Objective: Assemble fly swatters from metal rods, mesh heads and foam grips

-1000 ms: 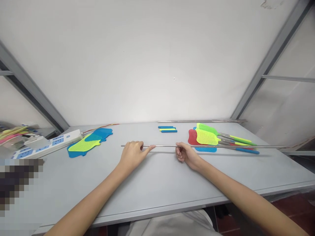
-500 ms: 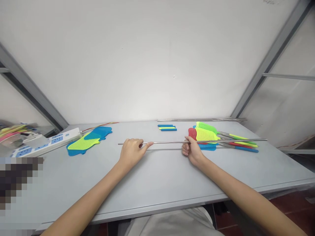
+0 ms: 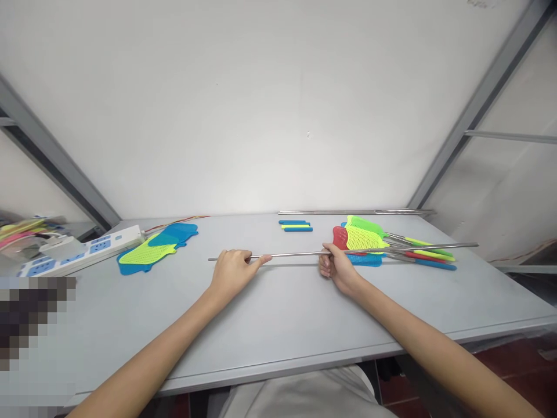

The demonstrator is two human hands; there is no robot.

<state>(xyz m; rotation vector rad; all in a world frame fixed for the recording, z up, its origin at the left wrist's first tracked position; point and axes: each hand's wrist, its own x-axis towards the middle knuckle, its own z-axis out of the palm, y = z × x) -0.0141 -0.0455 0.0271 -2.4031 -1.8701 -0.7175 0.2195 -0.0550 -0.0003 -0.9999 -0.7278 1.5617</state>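
A long thin telescopic metal rod (image 3: 296,253) runs sideways above the table, thicker at its right end. My left hand (image 3: 234,271) is closed round it close to the thin left end, thumb stretched along the rod. Farther right, my right hand (image 3: 337,267) grips the same rod with curled fingers. Behind that hand lies a pile of assembled fly swatters, with a yellow mesh head (image 3: 364,237), a red head (image 3: 340,237) and a blue head (image 3: 369,260); their coloured handles point right. The rod passes over this pile.
Loose blue and yellow swatter heads (image 3: 150,254) overlap on the left, beside a white power strip (image 3: 122,239). Several short blue and yellow handle sleeves (image 3: 298,230) lie at the back middle. More metal rods (image 3: 339,212) lie along the wall. The table's front edge (image 3: 270,371) is near my lap.
The rod's right end has risen slightly and reaches a little farther right. My right hand has shifted slightly left; my left hand has hardly moved.
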